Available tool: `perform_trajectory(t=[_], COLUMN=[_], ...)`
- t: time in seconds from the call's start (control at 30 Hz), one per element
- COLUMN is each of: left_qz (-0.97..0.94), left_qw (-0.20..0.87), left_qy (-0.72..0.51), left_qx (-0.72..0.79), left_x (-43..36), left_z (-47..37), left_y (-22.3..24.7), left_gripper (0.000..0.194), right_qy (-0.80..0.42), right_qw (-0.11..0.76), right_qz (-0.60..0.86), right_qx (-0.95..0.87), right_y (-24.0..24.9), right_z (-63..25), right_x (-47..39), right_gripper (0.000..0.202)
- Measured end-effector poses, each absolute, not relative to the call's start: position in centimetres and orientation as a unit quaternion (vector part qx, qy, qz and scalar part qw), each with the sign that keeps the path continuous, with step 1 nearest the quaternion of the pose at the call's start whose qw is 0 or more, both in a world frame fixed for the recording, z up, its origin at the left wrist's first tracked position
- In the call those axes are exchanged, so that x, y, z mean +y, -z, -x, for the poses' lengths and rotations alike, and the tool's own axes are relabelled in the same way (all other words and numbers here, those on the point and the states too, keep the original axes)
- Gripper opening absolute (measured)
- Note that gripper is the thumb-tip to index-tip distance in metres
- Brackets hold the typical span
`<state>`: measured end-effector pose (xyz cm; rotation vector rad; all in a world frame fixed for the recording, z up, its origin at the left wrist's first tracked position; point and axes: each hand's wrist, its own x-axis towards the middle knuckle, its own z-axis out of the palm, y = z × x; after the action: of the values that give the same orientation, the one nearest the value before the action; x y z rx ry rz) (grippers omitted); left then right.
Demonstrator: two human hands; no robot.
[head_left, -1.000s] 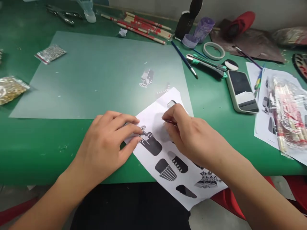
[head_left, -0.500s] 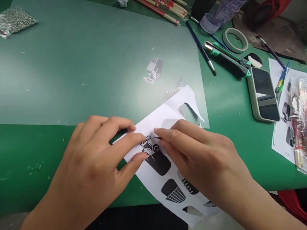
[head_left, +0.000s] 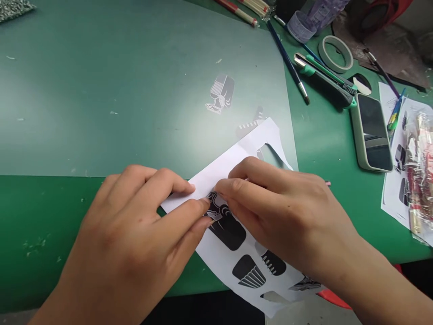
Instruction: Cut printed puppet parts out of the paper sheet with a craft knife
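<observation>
A white printed paper sheet [head_left: 216,174] with several black-and-white drawings lies at a slant, its lower part hanging past the table's front edge. My left hand [head_left: 135,225] holds it steady, thumb and forefinger close together beside a dark figure [head_left: 228,230], another fingertip at the paper's upper left edge. Against the top of that figure, my right hand [head_left: 267,198] is closed in a pinch around a thin pen-like tool [head_left: 327,183]. Only its pinkish end shows behind the knuckles; the fingers cover its tip. A cut-out hole [head_left: 272,155] opens in the sheet's upper right.
A translucent mat [head_left: 135,90] bears a small cut-out figure [head_left: 221,92]. To the right are a paintbrush [head_left: 289,63], a green-black utility knife [head_left: 326,83], a tape roll [head_left: 335,54], a phone [head_left: 372,131] and a plastic-wrapped bundle [head_left: 421,171]. A silvery packet [head_left: 13,10] lies far left.
My right fingers have shifted slightly left and now cover the tool's dark tip. My left thumb has drawn closer to the forefinger. The view has shifted a little.
</observation>
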<state>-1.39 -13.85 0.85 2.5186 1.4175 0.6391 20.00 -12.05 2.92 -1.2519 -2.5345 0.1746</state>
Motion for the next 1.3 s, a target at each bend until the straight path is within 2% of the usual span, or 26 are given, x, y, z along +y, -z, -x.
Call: perform_trajectory(t=[0.27, 0.87, 0.97, 1.03, 1.1, 1.3], left_qz=[-0.85, -0.854, -0.845, -0.844, -0.848, -0.855], left_qw=[0.097, 0.067, 0.054, 0.049, 0.057, 0.07], left_qy=[-0.209, -0.203, -0.2, -0.194, -0.188, -0.168], left_qx=[0.474, 0.475, 0.492, 0.498, 0.492, 0.486], left_x=[-13.6, -13.7, -13.8, -13.8, -13.7, -13.1], left_z=[1.4, 1.5, 1.5, 1.4, 1.3, 0.9], left_y=[-0.8, -0.9, -0.9, -1.0, -1.0, -1.9], left_gripper=[0.011, 0.01, 0.028, 0.041, 0.047, 0.041], right_qy=[-0.043, -0.044, -0.04, -0.034, -0.017, 0.002], right_qw=[0.122, 0.11, 0.098, 0.12, 0.17, 0.287], right_qz=[0.338, 0.297, 0.302, 0.32, 0.349, 0.404], right_qx=[-0.932, -0.948, -0.947, -0.939, -0.921, -0.868], right_y=[-3.3, -3.3, -3.2, -2.9, -2.4, -0.9], right_z=[-21.2, -21.0, -21.1, -21.1, -21.1, -20.6], right_x=[-9.3, -8.4, -8.4, -8.7, -9.3, -12.3], right_gripper=[0.019, 0.024, 0.024, 0.022, 0.02, 0.016])
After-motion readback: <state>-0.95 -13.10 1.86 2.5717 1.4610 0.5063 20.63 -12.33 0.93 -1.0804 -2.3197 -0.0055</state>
